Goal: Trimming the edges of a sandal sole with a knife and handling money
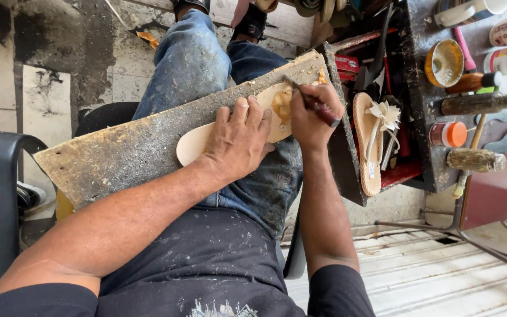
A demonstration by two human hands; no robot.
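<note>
- A rough, glue-stained wooden board [148, 147] is laid slantwise across the person's lap, its far end resting against the edge of a cluttered workbench [435, 164].
- A pale shoe insole [198, 144] is laid flat along the board, toward its far edge.
- The insole is pressed down by the left hand [239, 141], whose fingers are spread flat over its middle; nothing is grasped.
- A brush with a dark red handle [318, 108] is gripped in the clenched fingers of the right hand [315, 117], its tip set on the insole near the board's far end.
- A yellowish smear of glue [281, 105] is seen on the insole just beside the brush tip.
- A tan sandal with a bow [371, 141] is kept in the tray at the workbench's near edge.
- An open glue tin [443, 63] and an orange-capped jar [448, 134] are set on the workbench top, well apart from the hands.
</note>
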